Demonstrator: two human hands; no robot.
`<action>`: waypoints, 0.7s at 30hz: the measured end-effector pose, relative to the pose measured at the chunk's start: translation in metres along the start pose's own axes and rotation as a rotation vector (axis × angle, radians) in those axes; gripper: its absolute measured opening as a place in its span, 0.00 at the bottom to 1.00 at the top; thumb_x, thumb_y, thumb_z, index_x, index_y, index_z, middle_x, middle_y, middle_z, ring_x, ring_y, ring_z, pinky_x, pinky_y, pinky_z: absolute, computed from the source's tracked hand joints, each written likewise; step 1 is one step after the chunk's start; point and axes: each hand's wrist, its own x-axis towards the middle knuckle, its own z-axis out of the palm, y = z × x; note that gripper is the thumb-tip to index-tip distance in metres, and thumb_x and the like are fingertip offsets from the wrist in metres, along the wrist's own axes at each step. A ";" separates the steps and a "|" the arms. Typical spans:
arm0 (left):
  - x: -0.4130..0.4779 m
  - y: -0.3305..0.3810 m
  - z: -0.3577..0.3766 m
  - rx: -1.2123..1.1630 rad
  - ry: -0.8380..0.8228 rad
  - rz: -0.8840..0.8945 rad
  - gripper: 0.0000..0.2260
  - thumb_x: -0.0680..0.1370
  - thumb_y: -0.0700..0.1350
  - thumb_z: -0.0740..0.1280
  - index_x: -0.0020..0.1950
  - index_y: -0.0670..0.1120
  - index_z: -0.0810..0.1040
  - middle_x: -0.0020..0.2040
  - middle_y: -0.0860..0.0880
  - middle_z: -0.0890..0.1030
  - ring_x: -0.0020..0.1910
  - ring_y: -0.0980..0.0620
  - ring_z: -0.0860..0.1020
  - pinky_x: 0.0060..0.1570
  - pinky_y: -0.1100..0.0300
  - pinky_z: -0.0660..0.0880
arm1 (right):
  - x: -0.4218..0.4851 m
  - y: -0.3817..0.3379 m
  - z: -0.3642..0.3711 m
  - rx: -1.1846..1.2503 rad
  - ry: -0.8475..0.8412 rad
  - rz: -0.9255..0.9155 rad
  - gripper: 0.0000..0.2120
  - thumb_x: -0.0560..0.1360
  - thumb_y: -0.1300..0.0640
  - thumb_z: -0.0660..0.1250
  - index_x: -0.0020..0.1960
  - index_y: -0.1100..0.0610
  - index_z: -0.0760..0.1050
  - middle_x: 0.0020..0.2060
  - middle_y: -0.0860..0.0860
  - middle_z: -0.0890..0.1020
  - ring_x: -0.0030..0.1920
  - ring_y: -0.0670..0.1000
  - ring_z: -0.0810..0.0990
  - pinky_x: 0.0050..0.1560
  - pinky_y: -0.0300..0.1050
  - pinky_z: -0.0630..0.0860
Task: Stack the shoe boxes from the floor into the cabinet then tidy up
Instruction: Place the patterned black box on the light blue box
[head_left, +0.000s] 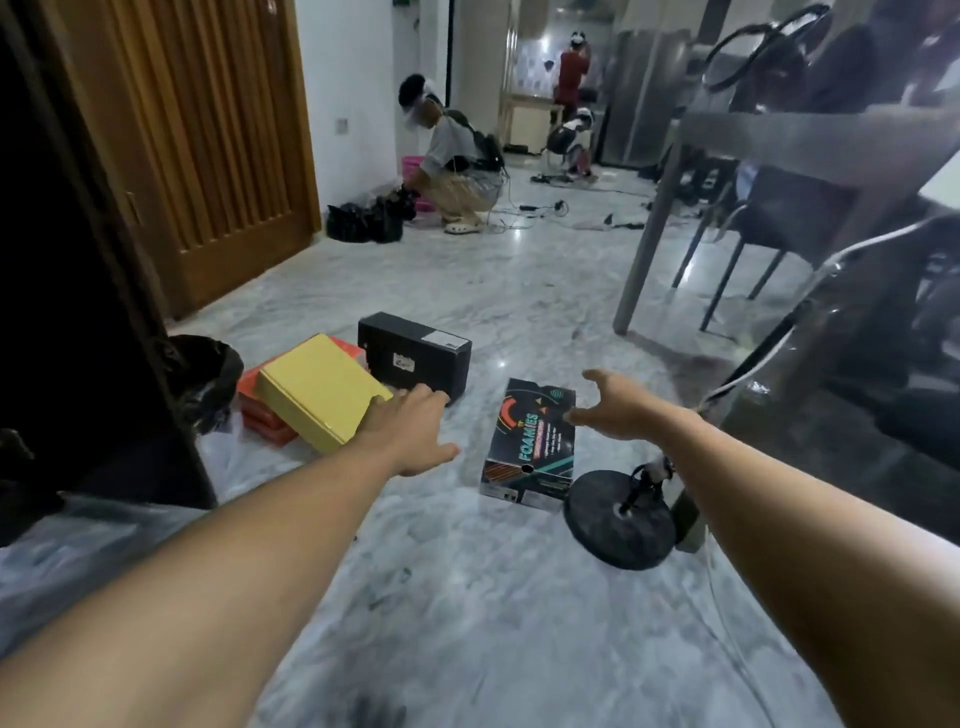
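Observation:
Several shoe boxes lie on the marble floor. A black printed box (530, 441) lies flat at the centre. Behind it stands a plain black box (415, 356). A yellow box (319, 389) leans tilted on orange boxes (260, 410) at the left. My left hand (410, 431) reaches out with fingers spread, between the yellow box and the plain black box, holding nothing. My right hand (618, 408) hovers open just right of the printed box. The dark cabinet (67, 312) stands at the left, its inside too dark to see.
A black bag (205, 374) sits by the cabinet's corner. A round black stand base (621, 519) lies right of the printed box. A table leg (644, 244) and chairs (769, 228) fill the right. A crouching person (457, 171) works farther back among cables, and others beyond.

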 end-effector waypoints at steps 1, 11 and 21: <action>0.014 0.003 0.008 -0.018 -0.001 -0.005 0.33 0.76 0.63 0.66 0.76 0.49 0.64 0.72 0.47 0.69 0.69 0.44 0.71 0.62 0.47 0.71 | 0.010 0.009 0.004 0.027 -0.004 0.015 0.34 0.77 0.52 0.71 0.77 0.60 0.61 0.72 0.58 0.71 0.69 0.57 0.73 0.64 0.46 0.70; 0.112 0.027 0.130 -0.237 -0.105 -0.102 0.35 0.75 0.64 0.67 0.77 0.49 0.63 0.75 0.48 0.68 0.72 0.45 0.69 0.66 0.47 0.70 | 0.102 0.106 0.078 0.234 -0.053 0.091 0.38 0.77 0.51 0.72 0.79 0.60 0.57 0.75 0.59 0.67 0.74 0.56 0.68 0.70 0.48 0.66; 0.178 0.052 0.217 -0.516 -0.187 -0.195 0.35 0.74 0.61 0.71 0.75 0.47 0.66 0.70 0.46 0.71 0.69 0.45 0.71 0.62 0.53 0.70 | 0.153 0.144 0.176 0.467 0.024 0.171 0.30 0.77 0.57 0.71 0.75 0.61 0.63 0.68 0.58 0.76 0.63 0.55 0.77 0.52 0.39 0.68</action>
